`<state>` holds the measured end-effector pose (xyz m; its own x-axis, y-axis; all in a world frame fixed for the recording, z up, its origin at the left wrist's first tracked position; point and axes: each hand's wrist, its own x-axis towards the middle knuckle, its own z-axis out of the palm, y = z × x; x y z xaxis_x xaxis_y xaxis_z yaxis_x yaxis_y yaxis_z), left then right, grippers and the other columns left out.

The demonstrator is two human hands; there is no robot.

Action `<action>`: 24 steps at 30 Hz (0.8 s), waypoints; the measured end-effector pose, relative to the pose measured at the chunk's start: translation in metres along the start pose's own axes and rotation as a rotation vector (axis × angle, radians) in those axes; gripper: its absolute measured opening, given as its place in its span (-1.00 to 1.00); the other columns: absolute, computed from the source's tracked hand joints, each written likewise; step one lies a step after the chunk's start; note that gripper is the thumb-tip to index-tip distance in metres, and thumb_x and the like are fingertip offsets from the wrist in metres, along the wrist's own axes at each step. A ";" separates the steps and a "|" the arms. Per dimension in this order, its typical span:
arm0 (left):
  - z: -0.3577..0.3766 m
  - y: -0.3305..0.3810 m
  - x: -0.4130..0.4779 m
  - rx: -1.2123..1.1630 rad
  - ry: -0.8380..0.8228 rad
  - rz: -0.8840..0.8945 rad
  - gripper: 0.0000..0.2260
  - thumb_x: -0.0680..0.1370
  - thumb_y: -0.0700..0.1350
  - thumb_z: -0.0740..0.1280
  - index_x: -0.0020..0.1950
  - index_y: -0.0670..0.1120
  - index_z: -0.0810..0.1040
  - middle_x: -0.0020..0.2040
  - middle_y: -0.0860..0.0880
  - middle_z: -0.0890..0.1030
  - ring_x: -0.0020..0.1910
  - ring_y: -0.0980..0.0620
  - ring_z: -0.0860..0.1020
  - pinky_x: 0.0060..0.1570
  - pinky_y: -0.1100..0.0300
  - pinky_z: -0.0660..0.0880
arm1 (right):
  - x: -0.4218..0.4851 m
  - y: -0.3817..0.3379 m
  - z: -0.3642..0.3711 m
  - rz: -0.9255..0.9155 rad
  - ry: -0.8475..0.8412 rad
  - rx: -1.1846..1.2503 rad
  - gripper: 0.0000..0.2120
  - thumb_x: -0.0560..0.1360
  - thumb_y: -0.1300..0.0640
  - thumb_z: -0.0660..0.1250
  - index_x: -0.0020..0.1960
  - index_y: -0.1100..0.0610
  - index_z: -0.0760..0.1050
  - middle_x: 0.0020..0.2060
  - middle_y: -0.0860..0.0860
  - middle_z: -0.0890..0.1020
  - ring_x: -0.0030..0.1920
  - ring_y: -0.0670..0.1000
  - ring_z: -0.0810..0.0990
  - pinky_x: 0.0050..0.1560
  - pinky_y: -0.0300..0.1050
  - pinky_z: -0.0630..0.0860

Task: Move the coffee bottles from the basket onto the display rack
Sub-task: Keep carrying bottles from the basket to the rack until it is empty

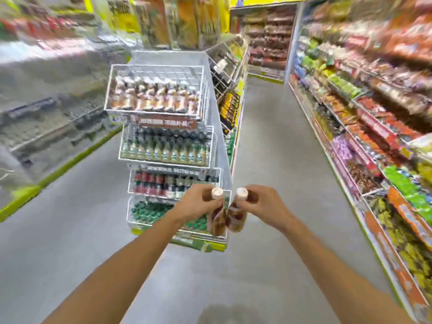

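My left hand (195, 204) grips a brown coffee bottle (217, 219) by its neck, just under the pale cap. My right hand (263, 205) holds a second coffee bottle (236, 218) the same way. The two bottles hang side by side, almost touching, in front of the white wire display rack (161, 136). The rack's top tier (155, 94) is filled with similar brown bottles with pale caps. The lower tiers hold other bottled drinks. The basket is not in view.
Grey floor aisles run left and right of the rack. Long shelves of packaged snacks (364, 127) line the right side. A blurred shelf unit (46, 108) with a green base stands on the left. More shelving (268, 38) closes the far end.
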<state>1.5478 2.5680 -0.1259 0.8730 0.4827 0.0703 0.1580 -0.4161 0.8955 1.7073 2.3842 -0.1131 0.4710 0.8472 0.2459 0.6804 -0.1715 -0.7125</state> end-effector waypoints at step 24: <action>-0.397 -0.087 0.186 -0.016 0.487 -0.028 -0.81 0.52 -0.28 0.52 0.13 -0.21 0.69 0.08 -0.18 0.74 0.09 -0.05 0.70 0.17 0.02 0.60 | 0.473 -0.146 0.184 -0.294 -0.384 0.346 -0.79 0.48 0.02 0.52 0.04 0.11 0.71 -0.07 0.02 0.77 -0.02 0.07 0.75 0.09 0.22 0.64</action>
<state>1.5130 2.9999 -0.0167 0.5504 0.7996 0.2402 0.1677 -0.3878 0.9064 1.7268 2.9024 -0.0139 0.0093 0.9667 0.2559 0.4982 0.2174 -0.8394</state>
